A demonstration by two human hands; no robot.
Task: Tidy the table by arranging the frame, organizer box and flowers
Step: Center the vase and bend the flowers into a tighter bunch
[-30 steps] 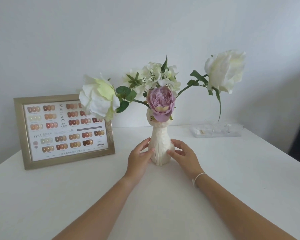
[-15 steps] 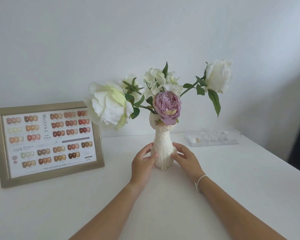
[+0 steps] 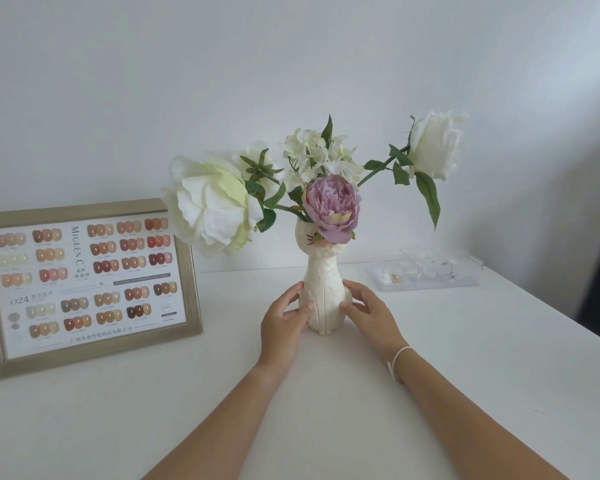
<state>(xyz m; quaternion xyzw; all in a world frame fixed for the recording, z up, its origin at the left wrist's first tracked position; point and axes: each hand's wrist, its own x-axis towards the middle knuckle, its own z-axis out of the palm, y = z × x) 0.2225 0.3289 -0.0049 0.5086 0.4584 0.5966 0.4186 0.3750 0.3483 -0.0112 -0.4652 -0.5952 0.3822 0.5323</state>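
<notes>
Both hands, left (image 3: 284,320) and right (image 3: 368,313), cup the vase (image 3: 324,296) loosely; slide it gently toward the table's (image 3: 499,375) back edge, flowers (image 3: 329,206) top-heavy.

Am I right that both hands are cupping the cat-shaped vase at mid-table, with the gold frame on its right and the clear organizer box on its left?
Not quite: the sides are swapped. The head view shows the gold frame left of the vase and the clear organizer box right. The left hand and right hand do cup it.

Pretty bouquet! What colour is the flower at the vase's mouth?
Pale purple, a peony-like bloom, clearest in the head view.
</notes>
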